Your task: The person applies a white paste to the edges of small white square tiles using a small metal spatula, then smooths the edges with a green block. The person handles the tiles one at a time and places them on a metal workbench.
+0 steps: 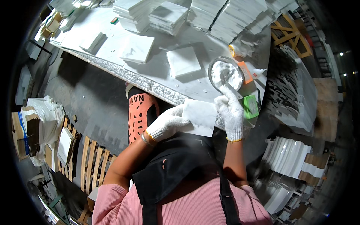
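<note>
My left hand (167, 122), in a white knit glove, grips a square white marble tile (198, 117) with faint grey veins by its left edge, above my lap. My right hand (231, 113), gloved the same way, is closed at the near rim of a round bowl (210, 78) of white paste (227, 74). Whatever its fingers hold, if anything, blends with the white glove and paste. Beside the bowl lie an orange box (245, 72), a green box (251, 106) and a small white bottle (258, 72).
Single tiles (183, 61) and a short tile pile (137, 48) lie on the worktable (112, 67), with taller tile stacks (168, 17) behind. The table's rough front edge runs before my knee. Wooden pallets (93, 161) stand on the floor at left, stacked slabs (292, 101) at right.
</note>
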Motion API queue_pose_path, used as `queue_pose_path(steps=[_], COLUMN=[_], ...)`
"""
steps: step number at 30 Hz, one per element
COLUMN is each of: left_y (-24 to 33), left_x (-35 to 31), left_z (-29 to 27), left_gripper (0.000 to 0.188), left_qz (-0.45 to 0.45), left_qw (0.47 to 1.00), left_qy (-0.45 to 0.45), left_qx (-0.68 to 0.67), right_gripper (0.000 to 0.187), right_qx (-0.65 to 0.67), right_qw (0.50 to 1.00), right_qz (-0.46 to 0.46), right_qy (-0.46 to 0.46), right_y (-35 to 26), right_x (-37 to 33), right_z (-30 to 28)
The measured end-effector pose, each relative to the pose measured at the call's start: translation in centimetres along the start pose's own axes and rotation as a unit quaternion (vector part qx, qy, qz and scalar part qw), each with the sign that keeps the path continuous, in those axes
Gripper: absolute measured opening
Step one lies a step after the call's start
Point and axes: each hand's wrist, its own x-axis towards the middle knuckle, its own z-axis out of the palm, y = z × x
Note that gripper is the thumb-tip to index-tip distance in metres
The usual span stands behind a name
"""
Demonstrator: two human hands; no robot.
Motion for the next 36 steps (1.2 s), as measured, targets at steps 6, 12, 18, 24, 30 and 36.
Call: queue_pose_path(steps=[6, 12, 18, 24, 30, 36], left_y=[0.2, 0.5, -1.8, -4.0, -1.2, -1.4], left_x=[-0.2, -0.1, 1.4, 2.0, 4.6, 5.1], left_z=[0.6, 1.5, -1.4, -6.1, 0.6, 2.9], left_gripper=[0.069, 0.069, 0.050, 0.039, 0.066, 0.072], left_qz=[-0.008, 0.004, -0.092, -0.220, 0.004, 0.080], left_qw=[1.000, 1.000, 0.944, 0.692, 0.999, 0.993], left_qy=[-0.006, 0.018, 0.051, -0.065, -0.039, 0.010], left_qx=[-0.009, -0.014, -0.311, -0.684, -0.027, -0.083], right_gripper=[0.035, 0.041, 0.051, 0.050, 0.045, 0.029], right_qx=[-0.008, 0.028, 0.013, 0.040, 0.019, -0.105], right_qw=[0.992, 0.998, 0.992, 0.989, 0.994, 0.980], right_qz=[0.074, 0.042, 0.121, 0.142, 0.110, -0.008], right_qy=[0.100, 0.045, -0.028, -0.032, -0.010, 0.169], right_y=[-2.1, 0.0, -0.9, -1.5, -1.8, -4.2], right_x=[0.3, -1.7, -3.0, -2.5, -1.9, -0.8], right_z=[-0.1, -0.6, 0.1, -0.3, -1.4, -4.3])
